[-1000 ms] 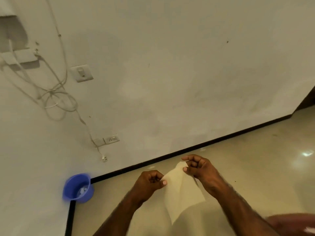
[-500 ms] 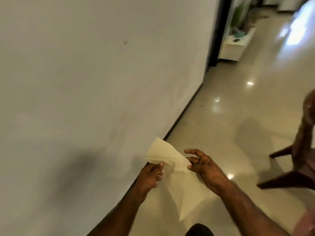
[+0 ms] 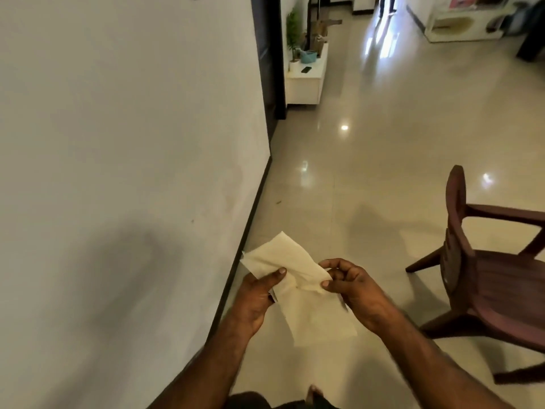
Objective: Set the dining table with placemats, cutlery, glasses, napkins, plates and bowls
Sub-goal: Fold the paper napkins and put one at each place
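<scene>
Presently: one pale napkin (image 3: 298, 278), partly unfolded, held in the air above the glossy floor (image 3: 368, 149), near centre. Left hand (image 3: 256, 296) grips its left edge, thumb clamped on top. Right hand (image 3: 354, 286) pinches its right side, fingers curled together. White wall (image 3: 118, 143) at left. Dark wooden chair (image 3: 483, 278) at right. White low cabinet (image 3: 305, 82) far, beside the wall.

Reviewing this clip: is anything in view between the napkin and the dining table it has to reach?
That cannot be judged: no dining table shows here. Both hands already hold the napkin, left hand on its near-left edge, right hand pinching its middle. Ahead is open floor; a brown chair stands to the right.
</scene>
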A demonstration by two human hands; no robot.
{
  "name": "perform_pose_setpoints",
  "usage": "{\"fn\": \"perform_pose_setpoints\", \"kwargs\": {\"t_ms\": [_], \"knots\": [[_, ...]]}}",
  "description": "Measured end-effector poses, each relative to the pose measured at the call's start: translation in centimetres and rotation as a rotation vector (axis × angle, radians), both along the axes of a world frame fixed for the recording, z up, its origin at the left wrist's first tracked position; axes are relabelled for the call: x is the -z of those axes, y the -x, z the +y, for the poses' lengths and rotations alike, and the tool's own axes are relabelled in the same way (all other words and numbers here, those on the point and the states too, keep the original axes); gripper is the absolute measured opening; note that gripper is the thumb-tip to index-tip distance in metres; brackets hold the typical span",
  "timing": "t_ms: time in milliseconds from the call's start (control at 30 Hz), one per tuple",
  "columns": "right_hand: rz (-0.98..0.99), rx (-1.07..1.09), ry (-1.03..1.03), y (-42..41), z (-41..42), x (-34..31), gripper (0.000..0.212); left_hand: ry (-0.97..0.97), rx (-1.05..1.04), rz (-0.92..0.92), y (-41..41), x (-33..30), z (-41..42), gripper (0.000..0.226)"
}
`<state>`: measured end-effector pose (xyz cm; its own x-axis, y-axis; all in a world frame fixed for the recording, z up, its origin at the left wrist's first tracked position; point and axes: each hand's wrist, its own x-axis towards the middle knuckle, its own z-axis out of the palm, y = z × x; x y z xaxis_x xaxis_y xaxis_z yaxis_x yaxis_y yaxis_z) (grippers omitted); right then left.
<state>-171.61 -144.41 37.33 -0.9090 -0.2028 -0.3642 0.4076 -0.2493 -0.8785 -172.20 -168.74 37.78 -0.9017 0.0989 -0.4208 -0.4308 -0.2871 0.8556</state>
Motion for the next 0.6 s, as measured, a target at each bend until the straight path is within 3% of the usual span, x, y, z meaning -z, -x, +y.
{"fn": "perform_pose_setpoints", "kwargs": {"t_ms": [200,267,433,600], "knots": [[0.019,0.082,-0.151,12.9,3.2,-1.7,0.024,0.094,0.042,-0.044,15.9,-0.7,4.7,0.042],[-0.029,0.162,-0.118,17.3,4.3,-1.1,0.021,0.108,0.099,-0.110,21.5,-0.2,6.1,0.048],[-0.256,0.419,0.008,28.9,7.4,1.5,0.016,0.083,0.276,-0.288,35.9,1.6,10.5,0.038],[-0.381,0.598,0.036,37.7,12.0,0.8,0.022,0.161,0.499,-0.288,48.3,2.1,16.6,0.045]]}}
